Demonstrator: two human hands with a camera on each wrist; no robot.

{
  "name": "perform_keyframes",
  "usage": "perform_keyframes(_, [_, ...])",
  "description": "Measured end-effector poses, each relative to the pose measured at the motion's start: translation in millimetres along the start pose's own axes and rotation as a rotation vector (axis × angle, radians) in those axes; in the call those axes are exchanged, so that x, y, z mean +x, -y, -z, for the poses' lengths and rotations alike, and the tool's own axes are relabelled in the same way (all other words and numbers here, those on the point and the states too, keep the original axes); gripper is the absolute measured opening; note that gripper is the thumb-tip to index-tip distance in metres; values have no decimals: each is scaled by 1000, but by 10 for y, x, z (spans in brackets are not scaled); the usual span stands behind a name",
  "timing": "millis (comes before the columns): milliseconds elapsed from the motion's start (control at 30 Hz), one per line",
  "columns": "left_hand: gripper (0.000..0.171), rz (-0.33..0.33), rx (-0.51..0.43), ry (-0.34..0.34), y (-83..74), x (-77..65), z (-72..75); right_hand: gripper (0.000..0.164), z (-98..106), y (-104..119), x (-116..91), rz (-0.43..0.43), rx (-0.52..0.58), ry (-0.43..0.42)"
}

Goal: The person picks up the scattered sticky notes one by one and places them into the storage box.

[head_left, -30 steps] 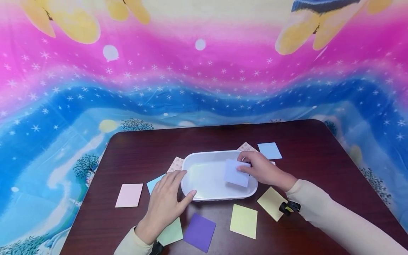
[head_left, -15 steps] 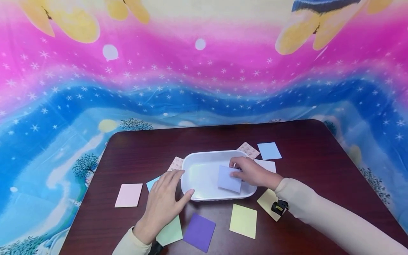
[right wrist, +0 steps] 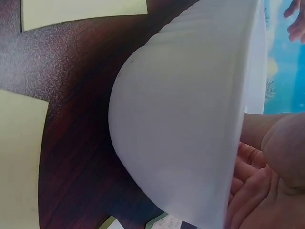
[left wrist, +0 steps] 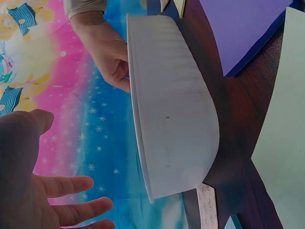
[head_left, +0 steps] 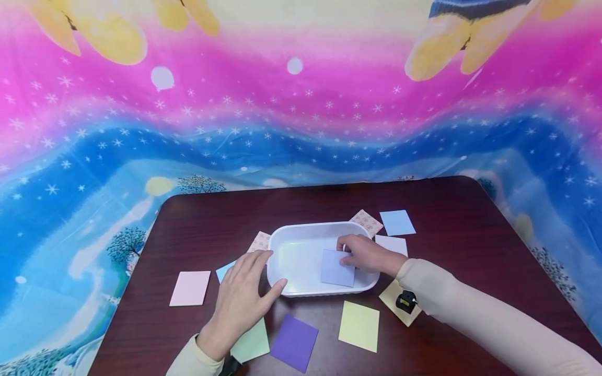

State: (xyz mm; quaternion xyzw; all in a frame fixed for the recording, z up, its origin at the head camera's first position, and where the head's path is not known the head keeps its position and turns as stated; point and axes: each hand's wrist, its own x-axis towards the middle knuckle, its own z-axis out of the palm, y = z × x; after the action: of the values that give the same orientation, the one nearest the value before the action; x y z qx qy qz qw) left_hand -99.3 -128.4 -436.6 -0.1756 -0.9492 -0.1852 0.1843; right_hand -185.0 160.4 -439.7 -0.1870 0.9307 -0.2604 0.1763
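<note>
A white oval plastic tub (head_left: 295, 263) stands mid-table. Inside its right half, a lavender sticky note pad (head_left: 334, 271) lies low over the bottom. My right hand (head_left: 369, 254) reaches over the right rim and pinches the pad's upper right corner between thumb and fingers. In the right wrist view the tub wall (right wrist: 176, 109) hides those fingertips. My left hand (head_left: 240, 298) hovers by the tub's left end with fingers spread and nothing in it. The left wrist view shows its fingers (left wrist: 71, 185) apart from the tub.
Around the tub lie a pink pad (head_left: 190, 288), green pad (head_left: 252, 342), purple pad (head_left: 294, 342), yellow pad (head_left: 359, 326), tan pad (head_left: 392, 297), light blue pad (head_left: 397, 223), white pad (head_left: 394, 244) and patterned pads (head_left: 367, 222). A printed cloth (head_left: 301, 130) hangs behind the table.
My right hand has moved left and down into the tub with the lavender pad, which now lies flatter and lower. The left hand has barely moved.
</note>
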Motion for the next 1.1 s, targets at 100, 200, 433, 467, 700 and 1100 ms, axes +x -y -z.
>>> perform_keyframes(100, [64,1,4,0,1,1,-1,17,1,-1,12,2,-33,2])
perform_keyframes(200, [64,1,6,0,0,3,0,20,-2,-6,23,14,-63,-1])
perform_keyframes(433, [65,0,12,4,0,0,-1,33,-24,-17,27,30,-107,-2])
perform_keyframes(467, [65,1,13,3,1,0,-2,35,-26,-19,24,36,-111,0])
perform_keyframes(700, [65,1,13,3,3,-4,-6,45,-37,-22,6,60,-136,25])
perform_keyframes(1100, [66,-7,19,3,-1,-9,-15,46,-51,-9,1,61,-135,25])
